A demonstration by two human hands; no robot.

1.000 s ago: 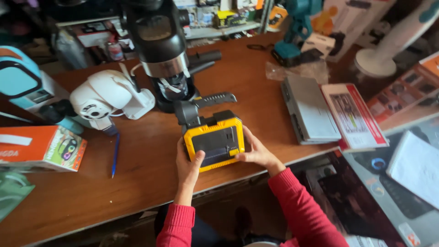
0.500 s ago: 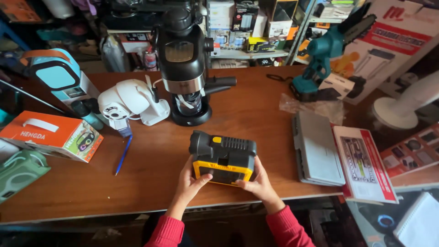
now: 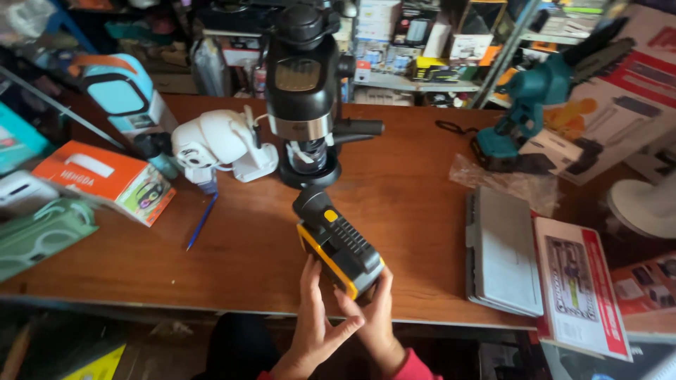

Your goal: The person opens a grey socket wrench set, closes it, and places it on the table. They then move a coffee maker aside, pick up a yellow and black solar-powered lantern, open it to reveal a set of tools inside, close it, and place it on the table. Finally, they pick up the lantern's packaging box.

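1. Both hands meet at the near edge of the worktop (image 3: 232,274), at the lower end of a yellow-and-black device (image 3: 338,243).
2. The left hand (image 3: 313,320) lies flat with fingers stretched, its fingertips against the device's yellow near-left side; it presses rather than grips, the thumb pointing right toward the other hand.
3. The right hand (image 3: 373,309) cups the device's near-right corner, fingers wrapped up around the black ribbed face, so this hand has the firmer hold.
4. The device rests on the worktop, tipped up on its yellow edge. Its long axis runs diagonally, from the near-right end at the hands to the far-left end, where a round black knob with a yellow button points away.
5. Both hands are at the near end, so the whole length of the device extends away from them and to the left; the far end is free of either hand.
6. Just beyond that far end stands a black coffee machine (image 3: 306,91), near but apart from the device.
7. Left of the machine sits a white camera (image 3: 215,144), with a blue pen (image 3: 202,220) lying in front of it.
8. To the right, well apart, lie a grey case (image 3: 501,246) and a red-edged box (image 3: 581,288).
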